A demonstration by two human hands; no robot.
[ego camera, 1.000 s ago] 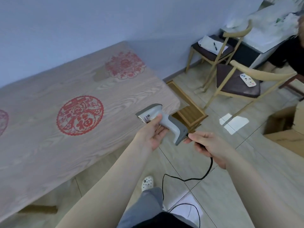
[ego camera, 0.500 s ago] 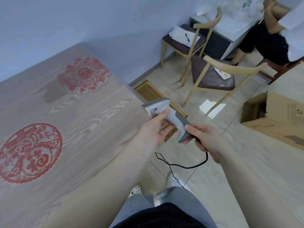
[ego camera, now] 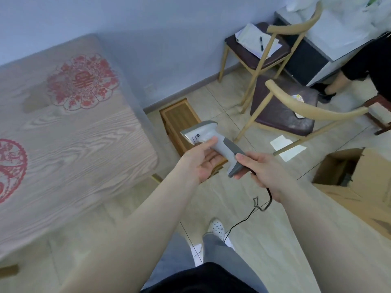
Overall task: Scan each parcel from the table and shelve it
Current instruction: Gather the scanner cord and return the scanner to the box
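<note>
Holding the scanner point(ego camera: 213, 144) in both hands, the person stands beside the table point(ego camera: 69, 144) with the device over the tiled floor, just off the table's right-hand corner. The left hand point(ego camera: 201, 161) lies palm-up under the scanner's white head and neck, its thumb pressed against the near side. The right hand point(ego camera: 260, 172) has its fingers curled round the grey grip end, where the black cable point(ego camera: 243, 218) leaves the handle and trails down to the floor beside a white shoe point(ego camera: 216, 227).

Compared with the frame half a second ago, both grips are unchanged; the scanner sits in the same pose between the hands. The view has swung: the round red paper-cut point(ego camera: 82, 81) on the table now lies farther from the hands, and the wooden crate point(ego camera: 179, 121) on the floor shows more fully behind the scanner. The two chairs point(ego camera: 292, 106) stand beyond, to the right. The open cardboard box point(ego camera: 359, 178) remains at the right edge. No parcel can be made out on the visible tabletop.
</note>
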